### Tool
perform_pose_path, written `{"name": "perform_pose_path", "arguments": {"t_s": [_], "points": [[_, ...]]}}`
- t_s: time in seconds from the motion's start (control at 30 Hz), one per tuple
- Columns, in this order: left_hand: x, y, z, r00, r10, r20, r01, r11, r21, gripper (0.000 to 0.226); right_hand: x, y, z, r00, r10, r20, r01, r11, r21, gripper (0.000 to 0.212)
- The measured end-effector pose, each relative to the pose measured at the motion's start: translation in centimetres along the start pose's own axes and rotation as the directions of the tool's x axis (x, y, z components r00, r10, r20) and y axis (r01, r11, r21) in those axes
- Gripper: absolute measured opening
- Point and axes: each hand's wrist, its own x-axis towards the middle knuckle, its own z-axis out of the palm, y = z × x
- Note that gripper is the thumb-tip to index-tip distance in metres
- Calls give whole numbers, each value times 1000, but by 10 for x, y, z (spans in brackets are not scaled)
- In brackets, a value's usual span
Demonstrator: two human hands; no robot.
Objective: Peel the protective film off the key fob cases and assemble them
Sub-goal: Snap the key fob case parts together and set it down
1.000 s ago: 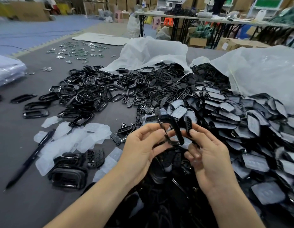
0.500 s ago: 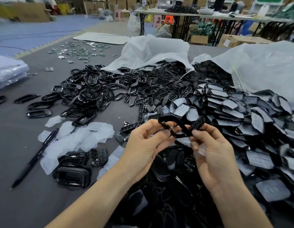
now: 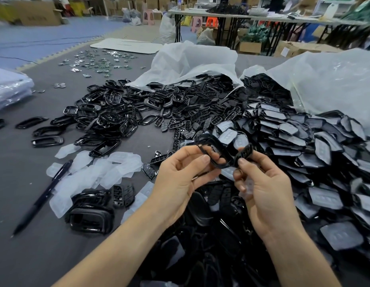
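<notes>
My left hand (image 3: pixel 180 179) pinches a black key fob frame (image 3: pixel 216 149) between thumb and fingers, above the table. My right hand (image 3: pixel 262 187) pinches a small black button insert (image 3: pixel 245 152) against the frame's right end; a scrap of clear film (image 3: pixel 247 186) lies in its curled lower fingers. Heaps of black frames (image 3: pixel 109 117), button inserts (image 3: pixel 186 123) and film-covered case backs (image 3: pixel 294 137) cover the grey table (image 3: pixel 24 255). Peeled film pieces (image 3: pixel 97 170) lie at the left.
A dark pen (image 3: pixel 43 195) lies by the films. A stack of assembled black cases (image 3: pixel 91 212) sits near my left forearm. Two white plastic bags (image 3: pixel 192 63) spill parts at the back. Small metal pieces (image 3: pixel 97 61) are scattered far left. More black cases (image 3: pixel 211 245) lie under my wrists.
The button insert in my right hand has turned and come against the frame's right end. Both hands stay together at the same spot.
</notes>
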Motion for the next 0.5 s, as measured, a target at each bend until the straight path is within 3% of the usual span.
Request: {"name": "perform_pose_path", "arguments": {"t_s": [0.1,0.27,0.37,0.5], "points": [[2,-1,-3,999,34,-19,-34,999,11,13,1,1,0,1000,-24,3,24,1000,18,28],[3,0,-4,993,116,-19,-113,983,144,11,0,2,0,996,-71,57,73,997,-23,25],[1,0,-4,985,173,-9,-163,945,283,30,-1,2,1,984,-145,100,149,988,-29,24],[2,0,-3,983,177,-48,-155,942,297,41,0,3,0,967,-217,133,235,962,-137,29]]}}
